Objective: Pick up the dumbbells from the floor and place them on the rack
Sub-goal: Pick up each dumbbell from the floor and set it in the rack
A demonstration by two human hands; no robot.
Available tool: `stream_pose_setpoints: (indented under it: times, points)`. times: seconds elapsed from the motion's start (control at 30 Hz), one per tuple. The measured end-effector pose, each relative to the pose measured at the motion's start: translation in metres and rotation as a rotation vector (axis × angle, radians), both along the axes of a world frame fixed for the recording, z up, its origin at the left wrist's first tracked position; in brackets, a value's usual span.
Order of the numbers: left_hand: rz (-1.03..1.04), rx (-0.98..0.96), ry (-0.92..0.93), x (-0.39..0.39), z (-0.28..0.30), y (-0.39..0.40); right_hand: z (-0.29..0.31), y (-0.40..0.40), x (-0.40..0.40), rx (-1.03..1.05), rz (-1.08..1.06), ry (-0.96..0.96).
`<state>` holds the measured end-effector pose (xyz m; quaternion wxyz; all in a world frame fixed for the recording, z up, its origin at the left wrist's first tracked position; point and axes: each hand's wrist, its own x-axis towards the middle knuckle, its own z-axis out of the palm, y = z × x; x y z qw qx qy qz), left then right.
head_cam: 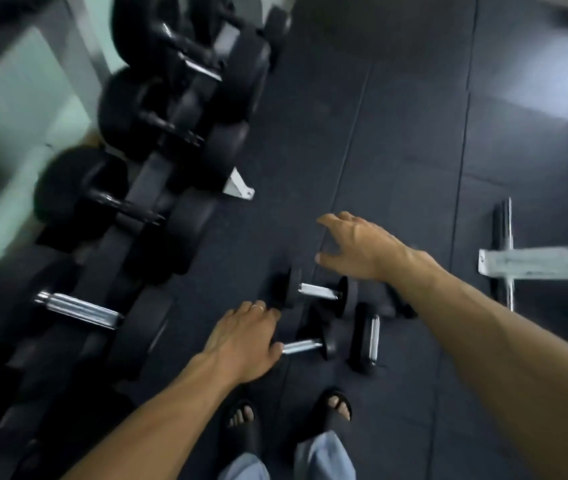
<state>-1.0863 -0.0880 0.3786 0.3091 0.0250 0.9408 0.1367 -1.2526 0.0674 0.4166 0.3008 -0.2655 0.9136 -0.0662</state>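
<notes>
Below both hands' spread fingers (327,220) lie floor dumbbells (317,292).

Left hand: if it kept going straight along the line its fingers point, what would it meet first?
Probably the nearest floor dumbbell. The left hand, fingers relaxed and holding nothing, points forward and down over its near end, with the thumb close to the chrome handle. Its height above the dumbbell is unclear from this single view.

Both hands, left (244,341) and right (358,247), reach open-fingered over 3 dumbbells (317,292) on the floor (396,116); rack (144,188) at left.
</notes>
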Motion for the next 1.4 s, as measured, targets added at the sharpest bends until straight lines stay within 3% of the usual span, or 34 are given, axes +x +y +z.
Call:
stream_pose_setpoints:
  times: [0.37,0.63,0.83,1.13,1.4]
  points:
    - [-0.237,0.009,-0.189,0.009,-0.287,0.083,-0.298,0.094,0.071,0.072,-0.187,-0.197]
    - [-0.160,-0.055,-0.225,0.001,-0.437,0.117,-0.450,0.133,0.103,0.013,-0.305,-0.275]
    - [-0.052,0.048,-0.302,0.010,-0.481,0.113,-0.494,0.129,0.133,-0.098,-0.493,-0.312]
    - [0.108,0.135,-0.453,0.001,-0.485,0.109,-0.493,0.125,0.146,-0.212,-0.598,-0.230]
    - [0.373,0.188,-0.460,0.036,-0.451,0.132,-0.468,0.131,0.147,-0.265,-0.457,-0.204]
